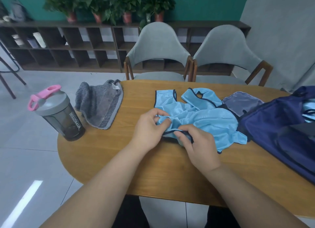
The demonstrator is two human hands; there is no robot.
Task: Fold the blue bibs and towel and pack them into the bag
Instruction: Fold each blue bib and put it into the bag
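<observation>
Blue bibs [206, 118]: a loose, unfolded heap of light-blue fabric with dark trim, lying on the middle of the table [153, 176], its right edge touching the bag [279, 125].

Left hand [149, 130]: thumb and fingers [164, 123] pinch a bunch of the fabric at the heap's near left corner.

Right hand [199, 146]: just beside the left, fingers curled and gripping the dark-trimmed near edge.

Bag: dark navy, open, at the right end of the table; some light-blue fabric shows inside it.

Mesh pouch [242, 103]: greyish, far side, between bibs and bag.

Towel [100, 106]: grey, rumpled, draped over the far left edge of the table, well apart from the bibs.

Shaker bottle [58, 113]: dark, with a grey lid and pink cap, upright at the left edge, near the towel.

Two grey chairs [158, 52] stand beyond the table.
</observation>
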